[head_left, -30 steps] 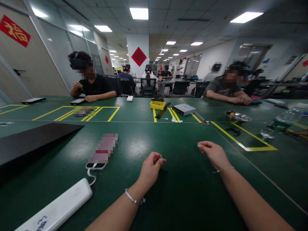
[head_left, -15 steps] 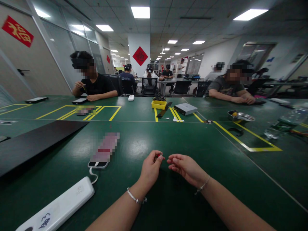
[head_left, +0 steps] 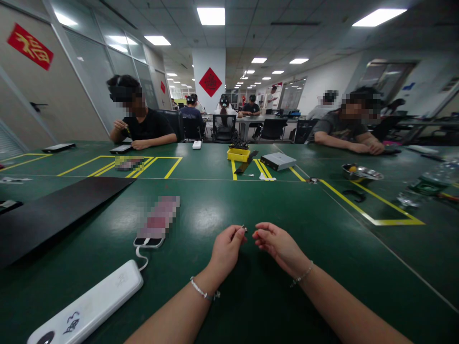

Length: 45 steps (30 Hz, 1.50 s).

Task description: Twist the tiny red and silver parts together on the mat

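Above the green table, my left hand (head_left: 227, 246) pinches a small shiny metal piece (head_left: 245, 229) between thumb and forefinger. Its exact kind is too small to tell. Just to the right, a narrow gap away, is my right hand (head_left: 278, 246), its thumb and fingertips drawn together. A tiny orange-red piece (head_left: 256, 233) shows at those fingertips, too small to name. To the left of my hands lies a phone (head_left: 158, 220), its screen blurred, joined by a short white cable (head_left: 144, 258) to a white power bank (head_left: 89, 301) with handwriting on it.
A black board (head_left: 60, 215) lies at the left. Farther back are a yellow tray (head_left: 238, 155), a grey box (head_left: 278, 161) and a metal bowl (head_left: 363, 172). A plastic bottle (head_left: 430, 181) lies at the right. Two people sit across the table. Yellow tape (head_left: 398, 222) marks the tabletop.
The red bit seen at my left fingertips before no longer shows there; an orange-red bit shows at my right fingertips. My right fingers have closed together, and the hands are slightly farther apart.
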Tool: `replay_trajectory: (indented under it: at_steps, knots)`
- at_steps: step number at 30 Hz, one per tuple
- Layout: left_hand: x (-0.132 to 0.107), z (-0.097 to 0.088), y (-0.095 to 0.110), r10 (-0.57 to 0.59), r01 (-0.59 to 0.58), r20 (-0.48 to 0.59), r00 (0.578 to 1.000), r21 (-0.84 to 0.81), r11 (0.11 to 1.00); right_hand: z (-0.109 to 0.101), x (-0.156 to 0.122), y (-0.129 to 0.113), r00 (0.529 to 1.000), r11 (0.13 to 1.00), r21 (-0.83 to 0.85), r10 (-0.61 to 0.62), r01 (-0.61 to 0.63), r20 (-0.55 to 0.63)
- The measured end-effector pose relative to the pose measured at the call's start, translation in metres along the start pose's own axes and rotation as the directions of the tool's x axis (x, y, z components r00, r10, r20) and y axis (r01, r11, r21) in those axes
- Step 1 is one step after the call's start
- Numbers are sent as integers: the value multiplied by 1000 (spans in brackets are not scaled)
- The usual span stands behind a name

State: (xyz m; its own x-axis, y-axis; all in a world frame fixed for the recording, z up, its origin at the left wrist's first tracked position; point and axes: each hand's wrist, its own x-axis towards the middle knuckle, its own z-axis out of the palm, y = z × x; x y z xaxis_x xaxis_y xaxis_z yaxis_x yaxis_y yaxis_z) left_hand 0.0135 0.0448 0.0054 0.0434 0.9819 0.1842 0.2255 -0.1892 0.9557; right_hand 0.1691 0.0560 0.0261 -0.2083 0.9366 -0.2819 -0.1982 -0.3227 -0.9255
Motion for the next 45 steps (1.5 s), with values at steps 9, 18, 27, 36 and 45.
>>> replay_trajectory:
  at_steps: [9,18,27,36,45]
  knots:
    - [2,0,-3,-17,17,4,1000,-37,999,0,1,5,988,979,-147,-149,142,-41]
    - [1,2,1,-42,45,32,999,-88,995,6,0,6,958,878,-398,-288,265,2]
    - [-2,3,1,-56,78,123,991,-182,980,9,-7,3,888,736,-551,-460,394,21]
    - [0,1,2,-154,233,223,963,-388,892,10,-10,14,709,464,-649,-684,603,171]
    - [-6,10,0,-265,353,233,935,-566,745,10,-12,23,537,136,-782,-796,609,280]
